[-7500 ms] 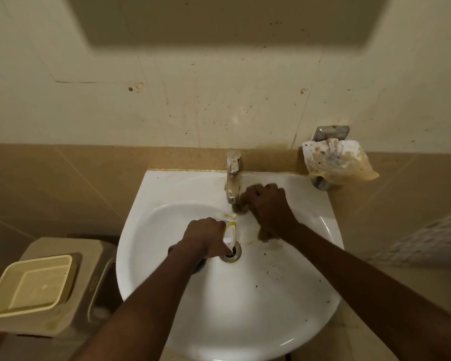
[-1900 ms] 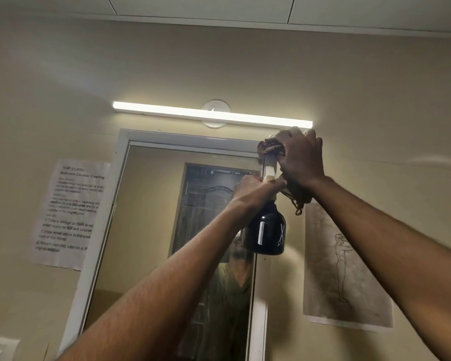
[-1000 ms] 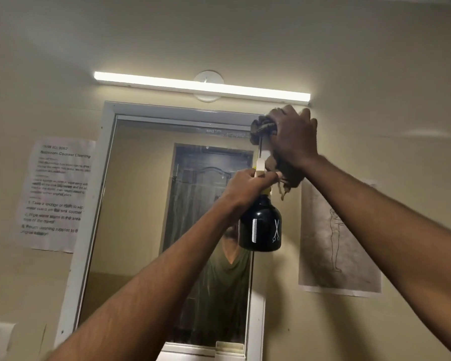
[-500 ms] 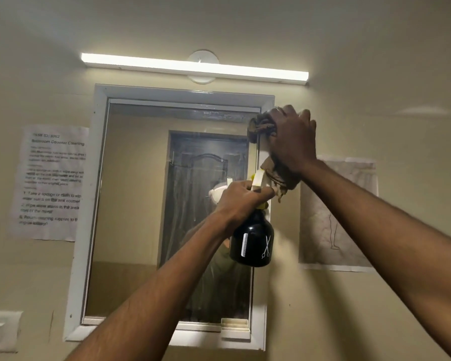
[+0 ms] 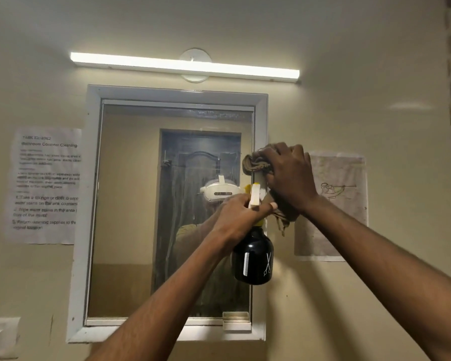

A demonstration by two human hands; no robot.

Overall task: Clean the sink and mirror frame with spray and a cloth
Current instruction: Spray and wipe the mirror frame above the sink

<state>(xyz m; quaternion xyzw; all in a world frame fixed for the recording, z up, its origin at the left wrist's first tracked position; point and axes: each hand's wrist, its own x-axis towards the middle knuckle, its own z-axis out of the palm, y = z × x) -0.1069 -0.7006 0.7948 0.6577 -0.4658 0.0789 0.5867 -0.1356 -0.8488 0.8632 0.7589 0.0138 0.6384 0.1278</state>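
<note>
My right hand point(image 5: 289, 178) curls around the brown cloth point(image 5: 255, 165), pressing it on the mirror frame's point(image 5: 261, 121) right side. My left hand point(image 5: 241, 217) grips the black spray bottle point(image 5: 254, 256) by its neck.

1 head-worn view looks forward and slightly upward, close to the mirror frame point(image 5: 93, 204) on the wall point(image 5: 375, 74).

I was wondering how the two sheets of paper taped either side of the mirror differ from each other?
The left sheet carries lines of printed text under a heading; the right sheet shows a line drawing of a figure. The left sheet lies fully in view, overlapping the mirror frame; the right sheet is partly hidden behind the right hand and cloth. Both are pale sheets fixed flat to the wall.
</note>
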